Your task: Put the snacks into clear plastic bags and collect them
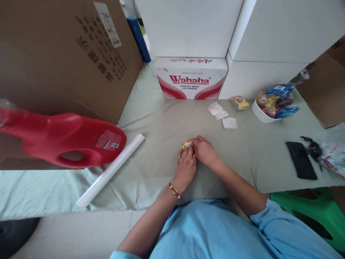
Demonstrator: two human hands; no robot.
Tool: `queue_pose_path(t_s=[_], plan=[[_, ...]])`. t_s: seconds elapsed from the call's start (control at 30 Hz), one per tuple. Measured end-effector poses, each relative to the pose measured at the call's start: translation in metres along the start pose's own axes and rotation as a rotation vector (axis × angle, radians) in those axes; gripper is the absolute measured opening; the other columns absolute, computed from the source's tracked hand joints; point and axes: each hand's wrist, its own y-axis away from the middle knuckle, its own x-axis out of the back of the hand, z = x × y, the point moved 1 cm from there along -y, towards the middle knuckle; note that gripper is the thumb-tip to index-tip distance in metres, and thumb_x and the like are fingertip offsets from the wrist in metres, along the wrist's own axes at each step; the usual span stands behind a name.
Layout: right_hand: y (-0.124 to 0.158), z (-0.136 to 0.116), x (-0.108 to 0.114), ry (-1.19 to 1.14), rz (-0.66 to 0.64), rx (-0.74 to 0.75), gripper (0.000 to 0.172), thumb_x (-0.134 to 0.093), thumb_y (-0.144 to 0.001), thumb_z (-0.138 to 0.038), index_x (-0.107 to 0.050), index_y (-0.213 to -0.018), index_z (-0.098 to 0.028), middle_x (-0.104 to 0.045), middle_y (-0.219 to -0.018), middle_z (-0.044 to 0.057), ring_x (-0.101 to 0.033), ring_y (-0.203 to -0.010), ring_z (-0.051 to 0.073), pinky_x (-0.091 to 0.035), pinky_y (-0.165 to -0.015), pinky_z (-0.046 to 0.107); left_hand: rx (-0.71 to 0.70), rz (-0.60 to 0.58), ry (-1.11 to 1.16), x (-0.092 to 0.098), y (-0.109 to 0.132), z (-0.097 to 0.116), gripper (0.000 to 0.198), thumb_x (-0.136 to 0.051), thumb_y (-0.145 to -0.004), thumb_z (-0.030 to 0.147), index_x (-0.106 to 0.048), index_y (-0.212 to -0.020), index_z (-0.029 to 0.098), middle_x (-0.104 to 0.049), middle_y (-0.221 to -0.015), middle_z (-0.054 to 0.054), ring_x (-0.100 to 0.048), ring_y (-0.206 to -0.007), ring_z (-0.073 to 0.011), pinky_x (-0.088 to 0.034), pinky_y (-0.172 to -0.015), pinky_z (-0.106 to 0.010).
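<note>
Both hands meet over the cloth near the middle of the table, around a small yellow snack packet [186, 144]. My left hand [186, 166], with a beaded bracelet [174, 191] at the wrist, has its fingers bent over the packet's near side. My right hand [203, 150] is closed at the packet's right end, fingers pinched together. Most of the packet is hidden under the fingers. Beyond the hands lie a few white paper pieces [230, 123] and a yellow wrapped snack [239, 103].
A white bowl [262, 114] of packaged snacks stands at the back right. Near the right edge are a black phone [301, 160], keys [313, 149] and a plastic bag [334, 151]. A Wahaha box [191, 79], red jug [81, 136], white roll [111, 169] and large carton [54, 64] surround the space.
</note>
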Motion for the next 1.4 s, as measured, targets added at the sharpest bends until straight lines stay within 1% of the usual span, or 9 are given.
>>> queue_pose_path(t_s=[0.13,0.33,0.47,0.73,0.83,0.93,1.1,1.23,1.4], plan=[[0.022,0.012,-0.020,-0.148,0.107,0.163,0.037,-0.042,-0.104,-0.014,-0.070,-0.126,-0.016,-0.067,-0.121,0.014,-0.061,-0.115,0.024,-0.049,-0.104,0.035,-0.019,0.052,0.186,0.002,0.014,-0.016,0.067,-0.053,-0.079,0.007,-0.059,-0.145,0.018,-0.064,-0.147,-0.015,-0.056,-0.139,-0.0307,-0.034,-0.123,-0.058],[0.051,0.013,-0.040,0.055,0.168,0.158,0.050,-0.057,-0.102,-0.029,-0.056,-0.150,-0.013,-0.056,-0.146,0.021,-0.051,-0.130,0.034,-0.047,-0.111,0.049,0.055,0.164,0.310,-0.002,0.020,-0.014,0.078,-0.051,-0.076,0.008,-0.045,-0.153,0.018,-0.065,-0.146,-0.015,-0.059,-0.137,-0.0297,-0.015,-0.131,-0.064],[0.047,0.010,-0.027,0.186,0.080,0.183,0.050,-0.060,-0.103,-0.032,-0.056,-0.150,-0.019,-0.058,-0.146,0.019,-0.053,-0.128,0.035,-0.048,-0.105,0.050,0.184,0.176,0.558,0.004,0.017,-0.026,0.089,-0.053,-0.077,0.011,-0.024,-0.161,0.017,-0.069,-0.139,-0.015,-0.061,-0.134,-0.0290,-0.039,-0.121,-0.057],[0.017,0.025,0.011,0.229,0.042,0.344,0.031,-0.048,-0.108,-0.025,-0.073,-0.124,-0.019,-0.071,-0.120,0.016,-0.059,-0.111,0.030,-0.045,-0.097,0.045,0.481,0.373,0.806,0.019,0.032,-0.062,0.051,-0.055,-0.084,0.019,-0.052,-0.134,0.020,-0.065,-0.128,-0.013,-0.064,-0.121,-0.0241,-0.055,-0.105,-0.045],[0.013,0.028,0.020,-0.012,0.162,0.275,0.038,-0.040,-0.111,-0.033,-0.075,-0.104,-0.019,-0.070,-0.106,0.013,-0.060,-0.100,0.025,-0.047,-0.092,0.039,0.491,0.309,0.901,0.023,0.027,-0.050,0.044,-0.062,-0.090,0.032,-0.056,-0.133,0.022,-0.060,-0.140,-0.014,-0.061,-0.130,-0.0255,-0.057,-0.103,-0.043],[0.020,0.026,0.019,-0.432,0.082,0.186,0.052,-0.035,-0.111,-0.052,-0.069,-0.089,-0.019,-0.065,-0.087,0.006,-0.060,-0.084,0.019,-0.050,-0.078,0.031,0.461,0.150,1.140,0.023,0.015,-0.030,0.054,-0.072,-0.089,0.048,-0.059,-0.133,0.020,-0.066,-0.139,-0.016,-0.066,-0.127,-0.0283,-0.058,-0.100,-0.043],[0.050,0.022,-0.009,-0.987,-0.043,-0.124,0.055,-0.049,-0.099,-0.072,-0.068,-0.110,-0.022,-0.072,-0.093,0.003,-0.067,-0.083,0.018,-0.056,-0.075,0.029,0.551,0.051,1.316,0.012,0.006,-0.011,0.056,-0.076,-0.082,0.062,-0.068,-0.112,0.016,-0.079,-0.110,-0.011,-0.074,-0.100,-0.0263,-0.059,-0.093,-0.040],[0.074,0.028,-0.030,-1.062,0.060,-0.143,0.052,-0.065,-0.093,-0.058,-0.061,-0.132,-0.024,-0.074,-0.122,0.008,-0.070,-0.110,0.021,-0.056,-0.099,0.037,0.610,0.011,1.202,0.000,0.009,-0.006,0.058,-0.077,-0.077,0.065,-0.068,-0.108,0.016,-0.079,-0.101,-0.009,-0.074,-0.091,-0.0256,-0.059,-0.085,-0.038],[0.087,0.041,-0.019,-0.913,0.061,-0.088,0.042,-0.058,-0.098,-0.042,-0.061,-0.135,-0.023,-0.075,-0.123,0.007,-0.070,-0.111,0.021,-0.056,-0.100,0.038,0.531,-0.150,1.221,0.009,0.008,-0.004,0.060,-0.077,-0.074,0.068,-0.069,-0.105,0.018,-0.079,-0.100,-0.009,-0.075,-0.093,-0.0272,-0.060,-0.089,-0.042]])
